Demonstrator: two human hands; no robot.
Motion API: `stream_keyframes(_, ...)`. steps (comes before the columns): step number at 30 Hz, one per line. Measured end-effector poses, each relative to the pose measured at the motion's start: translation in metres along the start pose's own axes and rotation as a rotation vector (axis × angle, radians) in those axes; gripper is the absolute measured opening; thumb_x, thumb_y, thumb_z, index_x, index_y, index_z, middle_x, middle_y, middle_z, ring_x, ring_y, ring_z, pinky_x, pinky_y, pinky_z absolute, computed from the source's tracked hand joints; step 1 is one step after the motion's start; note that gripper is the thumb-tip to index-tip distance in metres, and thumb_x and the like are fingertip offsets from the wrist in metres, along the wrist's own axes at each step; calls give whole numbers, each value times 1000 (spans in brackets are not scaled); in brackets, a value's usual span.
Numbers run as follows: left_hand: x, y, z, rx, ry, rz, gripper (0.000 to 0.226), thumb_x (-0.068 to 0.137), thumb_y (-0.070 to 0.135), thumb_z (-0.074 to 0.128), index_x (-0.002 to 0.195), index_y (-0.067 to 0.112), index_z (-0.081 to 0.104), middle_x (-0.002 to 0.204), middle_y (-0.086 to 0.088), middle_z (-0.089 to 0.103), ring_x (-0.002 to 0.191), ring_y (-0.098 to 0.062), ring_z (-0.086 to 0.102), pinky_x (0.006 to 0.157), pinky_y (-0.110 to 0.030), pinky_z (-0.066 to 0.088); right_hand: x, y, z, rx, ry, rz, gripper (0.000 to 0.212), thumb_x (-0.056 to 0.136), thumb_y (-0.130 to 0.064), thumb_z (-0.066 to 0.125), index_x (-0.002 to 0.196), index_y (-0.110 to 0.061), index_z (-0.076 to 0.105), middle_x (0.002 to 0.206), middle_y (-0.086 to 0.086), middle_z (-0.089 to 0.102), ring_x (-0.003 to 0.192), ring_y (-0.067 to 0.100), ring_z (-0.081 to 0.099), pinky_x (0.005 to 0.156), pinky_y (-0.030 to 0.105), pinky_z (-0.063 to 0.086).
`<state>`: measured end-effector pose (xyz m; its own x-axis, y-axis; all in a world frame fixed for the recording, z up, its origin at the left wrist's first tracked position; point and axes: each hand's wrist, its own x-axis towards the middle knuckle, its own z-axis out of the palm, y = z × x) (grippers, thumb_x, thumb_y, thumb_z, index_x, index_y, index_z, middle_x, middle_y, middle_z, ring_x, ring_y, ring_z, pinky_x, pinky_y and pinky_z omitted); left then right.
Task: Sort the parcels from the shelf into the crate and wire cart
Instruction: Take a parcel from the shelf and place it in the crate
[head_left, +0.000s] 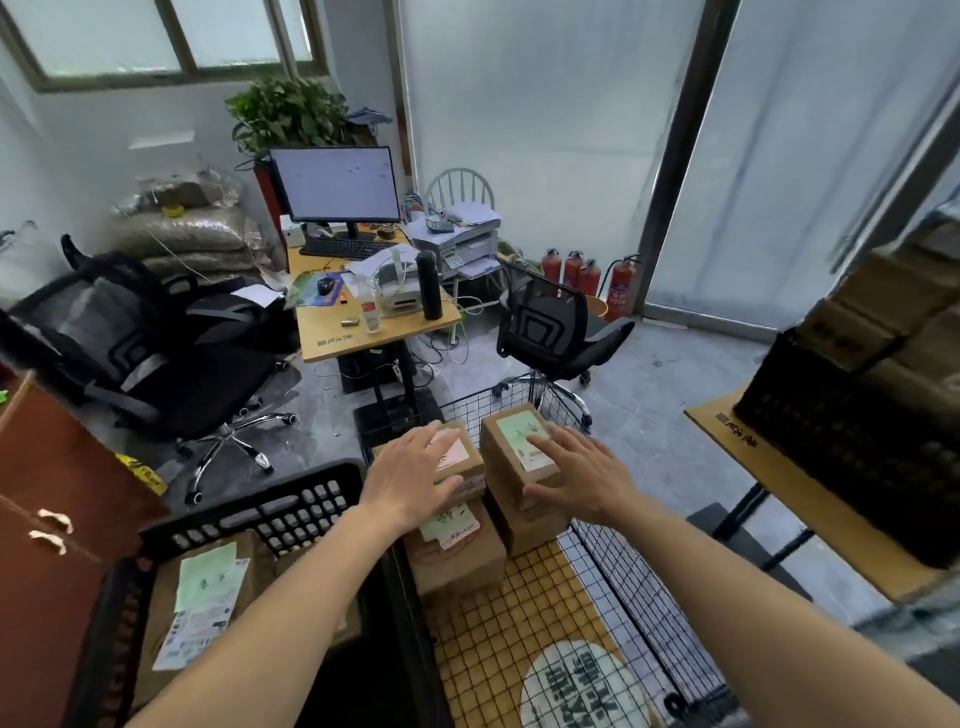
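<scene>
Resting flat: left hand (415, 480) on pink-label parcel (460, 457), right hand (582, 475) on green-label parcel (511, 447).

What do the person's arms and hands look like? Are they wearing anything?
Both arms are bare right up to the picture's edge, with no sleeves showing. The left hand and right hand have no gloves, rings, watch or bracelets that can be seen.
</scene>
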<state>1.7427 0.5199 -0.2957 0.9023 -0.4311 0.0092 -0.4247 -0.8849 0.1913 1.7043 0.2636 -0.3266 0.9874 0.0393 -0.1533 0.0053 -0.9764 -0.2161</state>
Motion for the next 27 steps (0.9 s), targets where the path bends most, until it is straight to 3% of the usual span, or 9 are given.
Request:
stream_keyframes(7,-82,35,-53,-37,34,190,71,97,59,52,158,36,25,166,4,26,151,-22,28,121,-43,28,-157,-68,-61,-50,152,211,84,91,-73,51,160,-42,15,170,-5,12,154,22,20,122,46,24)
stream_keyframes(13,-186,97,-124,-6,116,451,73,100,59,48,161,33,17,169,2,16,155,-23,19,124,-42,17,-318,-121,-109,-111,275,404,83,93,-72,50,161,-40,15,171,-4,12,154,23,22,122,47,27)
stream_keyframes(17,-243,151,-168,-47,174,615,71,99,59,49,160,32,24,167,0,25,152,-25,24,123,-43,20,-426,-145,-149,-172,336,524,83,94,-71,49,162,-38,16,170,-5,13,154,22,24,119,45,31)
stream_keyframes(20,-290,197,-193,-71,195,724,71,99,61,46,161,33,23,169,1,18,153,-25,23,124,-44,19,-509,-157,-169,-211,392,601,84,92,-74,48,161,-38,17,170,-3,16,152,23,28,117,44,35)
stream_keyframes(27,-420,318,-230,-163,265,963,68,97,56,54,157,31,32,164,1,30,148,-27,32,118,-44,29,-717,-173,-198,-312,526,786,76,96,-66,50,160,-37,22,169,-1,22,153,23,27,121,46,29)
